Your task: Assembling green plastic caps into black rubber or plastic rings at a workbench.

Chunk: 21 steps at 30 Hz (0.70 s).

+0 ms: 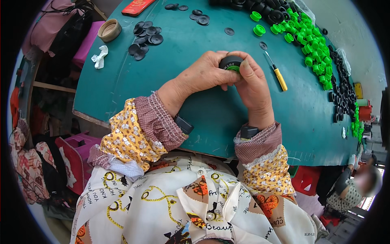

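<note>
Over the middle of the green table (195, 36), both my hands are closed round a small toy wheel with a black tyre (230, 61) and a bright green hub (234, 68). My left hand (203, 74) grips its left side, thumb along the near edge. On the other side my right hand (254, 81) pinches it, with the thumb pressed up against the tyre. The fingers hide part of the wheel. Right of my right hand lies a screwdriver (280, 78) with a yellow handle, a black disc (263, 46) near its tip.
Green hubs (315, 44) are heaped at the right, beside many black tyres (342, 83). Black discs (142, 36) lie at the left, near a round brown container (109, 30) and crumpled white tissue (100, 57). A red flat object (137, 6) rests behind. Another person (345, 195) sits at lower right.
</note>
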Each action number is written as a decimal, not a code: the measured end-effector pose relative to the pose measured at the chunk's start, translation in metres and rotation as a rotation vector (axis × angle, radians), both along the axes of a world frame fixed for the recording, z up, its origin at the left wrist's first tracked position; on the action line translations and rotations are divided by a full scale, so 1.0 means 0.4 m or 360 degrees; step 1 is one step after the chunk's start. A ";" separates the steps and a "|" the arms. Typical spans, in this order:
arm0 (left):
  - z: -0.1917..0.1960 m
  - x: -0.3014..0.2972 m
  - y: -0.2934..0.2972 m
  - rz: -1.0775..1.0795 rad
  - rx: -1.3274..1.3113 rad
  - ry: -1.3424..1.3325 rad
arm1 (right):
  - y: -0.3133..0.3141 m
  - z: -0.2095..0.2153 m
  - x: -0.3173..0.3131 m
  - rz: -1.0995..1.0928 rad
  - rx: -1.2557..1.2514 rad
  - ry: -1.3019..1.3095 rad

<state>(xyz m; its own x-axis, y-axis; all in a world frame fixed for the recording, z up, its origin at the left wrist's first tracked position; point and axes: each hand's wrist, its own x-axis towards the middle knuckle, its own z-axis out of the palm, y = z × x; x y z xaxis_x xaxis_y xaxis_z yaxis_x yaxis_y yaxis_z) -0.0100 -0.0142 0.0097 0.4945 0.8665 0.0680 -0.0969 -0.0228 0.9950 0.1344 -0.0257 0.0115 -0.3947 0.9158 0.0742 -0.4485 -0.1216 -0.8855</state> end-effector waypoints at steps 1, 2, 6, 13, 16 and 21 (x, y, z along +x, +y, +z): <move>0.003 -0.002 -0.003 -0.0003 -0.0055 -0.0049 | 0.001 -0.001 0.001 0.0002 -0.0003 0.0000; 0.007 0.000 -0.004 -0.0013 -0.0109 -0.0102 | 0.004 0.000 0.007 0.0030 0.0017 -0.0009; 0.005 0.006 -0.004 0.0064 -0.0164 -0.0037 | 0.009 -0.036 -0.012 -0.0385 0.0160 -0.0316; -0.027 0.031 -0.012 0.0315 0.0433 0.0298 | 0.012 -0.030 0.007 -0.0208 -0.0190 0.0066; -0.037 0.027 -0.003 0.0383 0.0608 0.0407 | 0.021 -0.028 0.009 -0.0194 -0.0349 0.0152; -0.015 0.022 0.007 0.0241 -0.0012 0.0115 | 0.028 -0.045 0.006 -0.0196 -0.0206 0.0026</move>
